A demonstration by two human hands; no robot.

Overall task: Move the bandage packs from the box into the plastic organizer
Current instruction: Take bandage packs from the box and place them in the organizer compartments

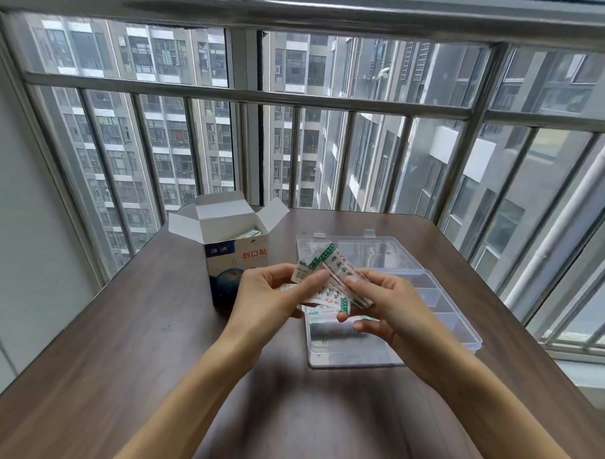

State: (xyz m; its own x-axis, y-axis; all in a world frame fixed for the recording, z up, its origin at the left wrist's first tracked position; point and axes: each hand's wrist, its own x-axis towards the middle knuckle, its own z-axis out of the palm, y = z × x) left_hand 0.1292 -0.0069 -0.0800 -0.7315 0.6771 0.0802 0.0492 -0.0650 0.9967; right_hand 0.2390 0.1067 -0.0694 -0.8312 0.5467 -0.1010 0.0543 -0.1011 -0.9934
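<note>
1. At the far left of the frame we see a pale wall (pixel 17 219), and below it the brown wooden table (pixel 119 343) that fills the lower half of the picture.
2. Left of centre stands the box (pixel 236 261), upright on the table with its white flaps spread open; a few bandage packs show inside its mouth, and its front carries red characters above a dark blue globe.
3. Just below and right of the box is our left hand (pixel 268 296), reaching in from the bottom of the frame. Its thumb and fingers are curled and pinch the left end of the bandage packs (pixel 330 278).
4. The bandage packs sit at the centre of the frame, a loose fan of white strips with green and red print, held in the air between both hands above the near left part of the organizer.
5. Right of centre is our right hand (pixel 384 301), its thumb on top and its fingers curled beneath, gripping the right end of the same fan.
6. Under and beyond the hands lies the plastic organizer (pixel 439 302), clear, open, flat on the table, its lid (pixel 362 250) lying back toward the window; dividers show in its right part.
7. Across the upper frame runs a barred window (pixel 333 100), with grey apartment towers (pixel 161 121) beyond it.
</note>
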